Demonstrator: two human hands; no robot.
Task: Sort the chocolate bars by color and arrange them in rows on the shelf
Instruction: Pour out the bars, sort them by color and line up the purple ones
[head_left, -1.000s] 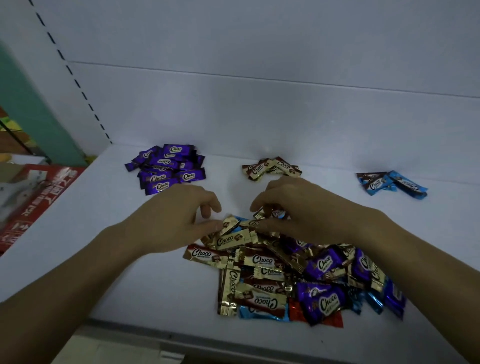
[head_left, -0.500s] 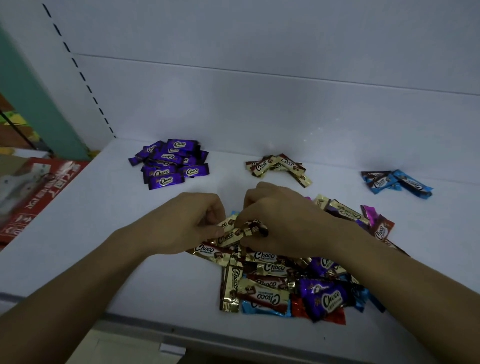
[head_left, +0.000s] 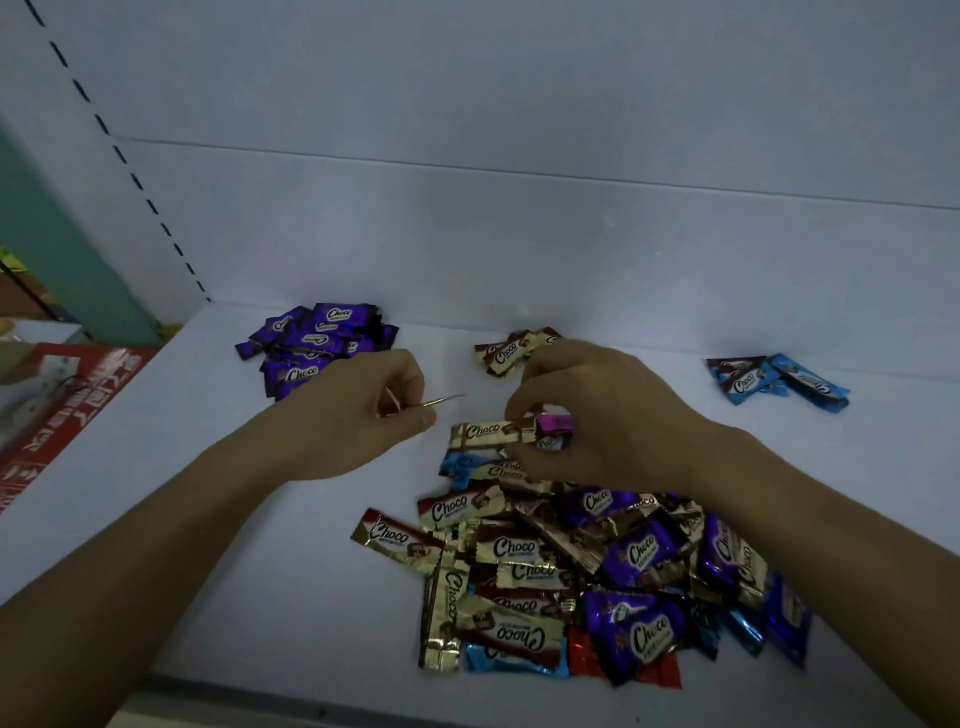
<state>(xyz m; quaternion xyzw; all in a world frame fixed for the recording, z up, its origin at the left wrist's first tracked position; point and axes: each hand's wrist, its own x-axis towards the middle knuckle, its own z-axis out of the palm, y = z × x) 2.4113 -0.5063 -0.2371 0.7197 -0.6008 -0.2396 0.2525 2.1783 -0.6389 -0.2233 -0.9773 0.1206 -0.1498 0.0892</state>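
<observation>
- A thin flat piece (head_left: 445, 399) is pinched between the thumb and forefinger of the left hand (head_left: 363, 415). It is seen edge-on, so its colour cannot be told.
- A gold bar (head_left: 491, 434) is gripped by the curled fingers of the right hand (head_left: 602, 415) and held level, just above the near pile. A pink wrapper (head_left: 555, 423) is seen tucked under the same fingers.
- The two hands are held close together over the middle of the white shelf (head_left: 208, 519) but are not touching.
- A mixed heap (head_left: 571, 571) of gold, purple, blue and red bars is spread near the front edge of the shelf, below the right wrist.
- Three sorted groups are laid along the back of the shelf, well apart: a purple pile (head_left: 317, 343) at the left, a gold pile (head_left: 506, 353) in the middle, partly hidden by the right hand, and a blue pile (head_left: 774, 382) at the right.
- A red box (head_left: 67, 405) is seen beyond the left end of the shelf.
</observation>
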